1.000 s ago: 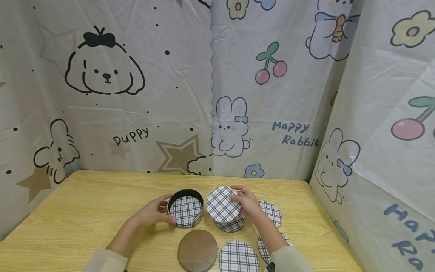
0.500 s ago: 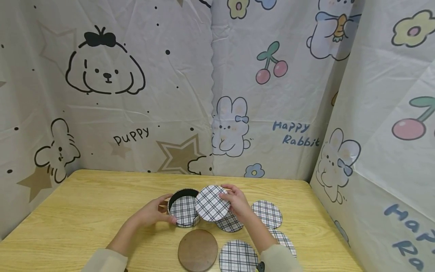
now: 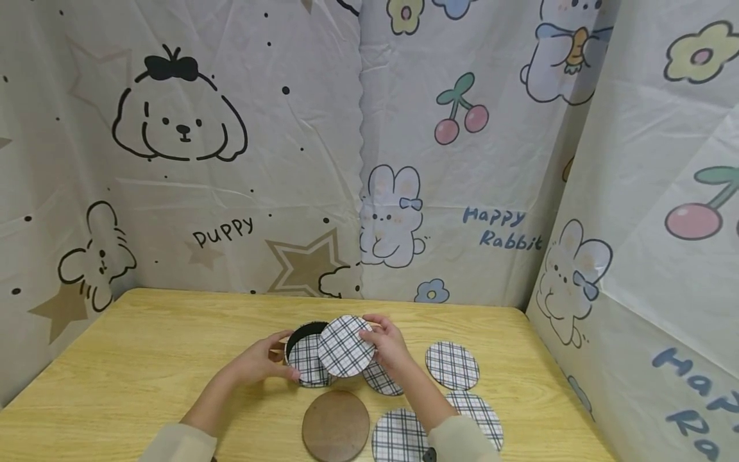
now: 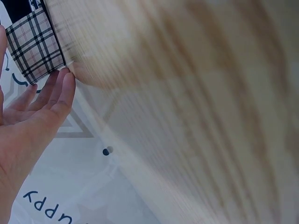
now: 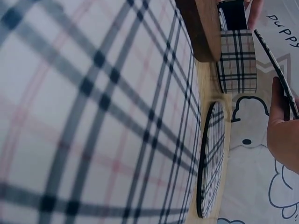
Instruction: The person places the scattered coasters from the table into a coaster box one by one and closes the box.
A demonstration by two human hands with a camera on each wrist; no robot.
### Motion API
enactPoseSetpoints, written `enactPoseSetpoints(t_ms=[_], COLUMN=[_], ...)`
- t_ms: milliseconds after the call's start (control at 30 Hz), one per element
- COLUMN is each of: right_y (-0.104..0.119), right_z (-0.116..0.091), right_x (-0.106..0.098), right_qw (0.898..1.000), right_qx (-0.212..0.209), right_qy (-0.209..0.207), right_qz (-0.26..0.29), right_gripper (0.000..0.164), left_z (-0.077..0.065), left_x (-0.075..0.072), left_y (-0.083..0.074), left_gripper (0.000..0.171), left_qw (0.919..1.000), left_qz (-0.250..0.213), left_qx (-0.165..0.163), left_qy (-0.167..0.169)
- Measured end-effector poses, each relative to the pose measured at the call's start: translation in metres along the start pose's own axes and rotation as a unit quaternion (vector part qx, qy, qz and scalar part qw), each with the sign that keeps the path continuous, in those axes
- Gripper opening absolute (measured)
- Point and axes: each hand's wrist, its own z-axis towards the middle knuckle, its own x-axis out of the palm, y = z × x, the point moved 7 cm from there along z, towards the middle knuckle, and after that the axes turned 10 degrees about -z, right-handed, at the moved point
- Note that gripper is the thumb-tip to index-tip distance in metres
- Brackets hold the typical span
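Note:
A round plaid coaster holder point(image 3: 301, 335) with a dark inner wall stands upright on the table, a plaid face visible inside it. My left hand point(image 3: 256, 362) grips its left side, thumb in front and fingers behind; the left wrist view shows the fingertips against the plaid wall of the holder point(image 4: 37, 44). Between thumb and fingers, my right hand point(image 3: 389, 346) pinches a round plaid coaster point(image 3: 345, 346) by its right edge. That coaster is raised and tilted, covering the holder's right part in the head view. The right wrist view shows the coaster point(image 5: 275, 65) edge-on, apart from the holder.
Another plaid coaster point(image 3: 385, 378) lies under the right hand. More plaid coasters rest to the right point(image 3: 453, 364) and at the front point(image 3: 398, 433). A plain brown disc point(image 3: 335, 426) lies before the holder. Printed curtains point(image 3: 231, 160) hang behind the wooden table point(image 3: 173, 333).
My right hand has carried the coaster leftward, from beside the holder to overlapping it in view. The left hand and the holder have stayed put.

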Motion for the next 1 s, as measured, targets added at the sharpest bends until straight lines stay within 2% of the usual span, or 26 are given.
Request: enactPoseSetpoints(t_ms=[333,733,1000], right_y=[-0.002,-0.002,-0.007], right_z=[0.001,0.003,0.004], right_x=[0.019,0.042,0.055], right_qw=[1.0,0.998,0.997], right_qx=[0.003,0.002,0.004], right_qy=[-0.005,-0.036,-0.05], right_qz=[0.029,0.045,0.06], right_gripper=[0.044,0.041,0.036], left_z=[0.0,0.002,0.002], left_x=[0.0,-0.003,-0.002], left_y=[0.0,0.004,0.003], left_gripper=[0.093,0.097,0.095], left_qw=[1.0,0.9997,0.9998], left_qz=[-0.005,0.004,0.001], left_qx=[0.0,-0.017,-0.016], left_qy=[-0.001,-0.013,-0.012])
